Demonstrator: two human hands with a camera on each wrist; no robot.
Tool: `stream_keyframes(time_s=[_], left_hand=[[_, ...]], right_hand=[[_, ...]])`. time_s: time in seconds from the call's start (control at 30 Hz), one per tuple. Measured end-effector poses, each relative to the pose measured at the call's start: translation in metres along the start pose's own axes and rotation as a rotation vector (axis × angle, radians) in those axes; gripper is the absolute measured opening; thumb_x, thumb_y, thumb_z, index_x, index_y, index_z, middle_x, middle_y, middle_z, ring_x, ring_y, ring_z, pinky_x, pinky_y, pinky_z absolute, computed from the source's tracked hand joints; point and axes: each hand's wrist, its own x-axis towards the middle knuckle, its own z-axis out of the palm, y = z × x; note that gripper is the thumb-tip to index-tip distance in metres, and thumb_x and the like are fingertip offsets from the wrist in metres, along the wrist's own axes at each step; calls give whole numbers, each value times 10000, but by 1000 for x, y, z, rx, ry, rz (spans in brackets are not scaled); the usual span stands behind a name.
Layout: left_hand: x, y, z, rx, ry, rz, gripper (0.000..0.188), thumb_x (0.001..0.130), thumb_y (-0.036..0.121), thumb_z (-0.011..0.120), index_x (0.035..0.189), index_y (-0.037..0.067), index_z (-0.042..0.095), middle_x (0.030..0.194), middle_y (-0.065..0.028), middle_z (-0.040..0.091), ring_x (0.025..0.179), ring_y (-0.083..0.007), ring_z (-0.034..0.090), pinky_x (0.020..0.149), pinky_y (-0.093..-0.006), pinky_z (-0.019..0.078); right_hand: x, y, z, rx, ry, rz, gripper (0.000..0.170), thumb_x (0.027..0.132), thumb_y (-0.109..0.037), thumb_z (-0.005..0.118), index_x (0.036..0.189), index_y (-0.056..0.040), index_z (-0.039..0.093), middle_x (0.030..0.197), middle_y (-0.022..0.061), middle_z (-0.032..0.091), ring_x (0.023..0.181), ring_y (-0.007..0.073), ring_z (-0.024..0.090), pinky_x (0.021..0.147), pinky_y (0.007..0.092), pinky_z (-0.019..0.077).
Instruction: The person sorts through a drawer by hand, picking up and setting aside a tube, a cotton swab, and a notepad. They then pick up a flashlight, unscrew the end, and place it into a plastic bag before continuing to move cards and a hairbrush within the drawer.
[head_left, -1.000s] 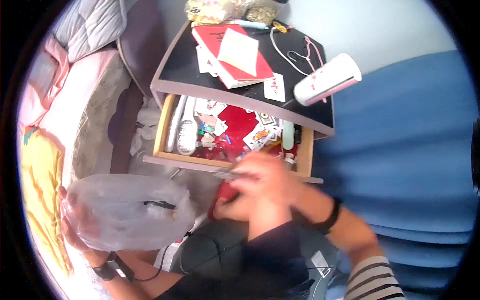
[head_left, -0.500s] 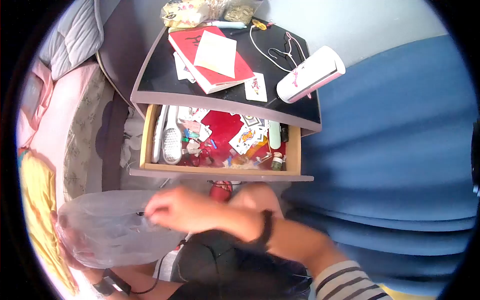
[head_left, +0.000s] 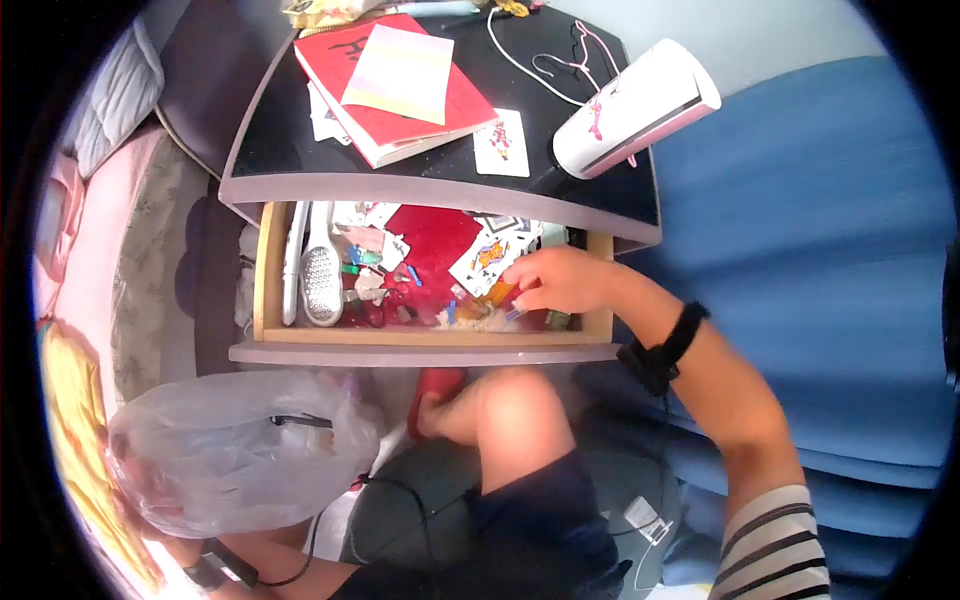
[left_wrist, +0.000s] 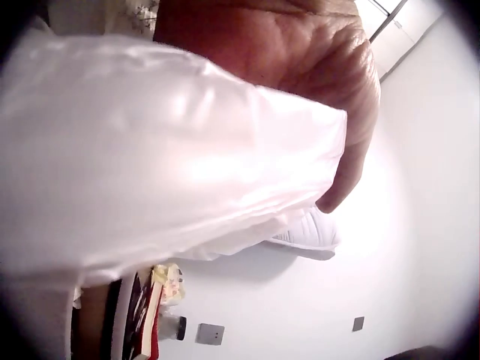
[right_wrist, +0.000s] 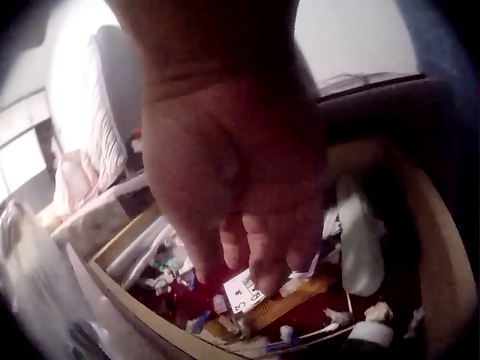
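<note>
My left hand (left_wrist: 277, 52) holds a translucent plastic bag (head_left: 230, 460) at the lower left. Most of its fingers are hidden behind the film in the head view. A dark, slim item (head_left: 302, 421) shows at the bag. My right hand (head_left: 565, 282) reaches into the right part of the open drawer (head_left: 420, 338), fingers pointing down. Its fingertips are right at the playing cards (head_left: 488, 262) and close over an orange strip (right_wrist: 292, 306). Nothing shows gripped between them. Small scraps and bits of fluff (head_left: 475, 320) lie below on the red drawer bottom.
A white foot file (head_left: 322, 275) lies along the drawer's left side, and a pale green case (right_wrist: 360, 240) at its right. On the black cabinet top are a red book (head_left: 390, 130), a playing card (head_left: 502, 145) and a white cylinder (head_left: 635, 110). A blue curtain (head_left: 800, 250) hangs right.
My right hand went from the drawer front with a small greyish item to the bag, then back into the drawer without that item. My left hand stays at the bag.
</note>
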Motion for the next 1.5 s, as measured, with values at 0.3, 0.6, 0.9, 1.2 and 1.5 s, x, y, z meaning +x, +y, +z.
stream_keyframes(time_s=[0.3,0.6,0.9,1.2,1.5], left_hand=[[21,-13,19,41,-70,3,597,901,438,216,1399,109,196,1432,-26,265,1305,-136,244,1084,-313,145],[38,-25,58,213,896,140,618,885,441,253,1401,106,188,1424,-42,276,1297,-170,256,1079,-337,167],[14,-17,28,343,807,138,667,767,342,528,1331,95,273,1330,-98,339,1137,-165,398,927,-327,355],[6,-18,8,231,886,295,677,749,313,540,1293,-10,298,1229,-154,394,1085,-210,410,904,-291,357],[9,-16,12,-547,346,167,732,839,418,476,1402,94,138,1371,-110,312,1176,-261,344,985,-349,298]], right_hand=[[64,-15,7,-363,-206,-84,287,730,-195,641,974,-61,570,867,155,618,883,308,588,760,383,455],[82,-24,27,-13,48,127,256,753,-156,595,962,-67,476,843,201,608,836,387,582,759,450,450],[93,-16,12,144,271,205,191,744,-178,625,884,-64,565,816,138,626,759,279,614,700,363,474],[103,-44,21,-113,13,-432,212,753,-177,604,931,-63,584,769,127,635,740,305,614,680,390,480],[116,-66,33,-300,65,-215,161,763,-198,572,881,-94,603,731,161,624,690,367,603,657,431,478]])
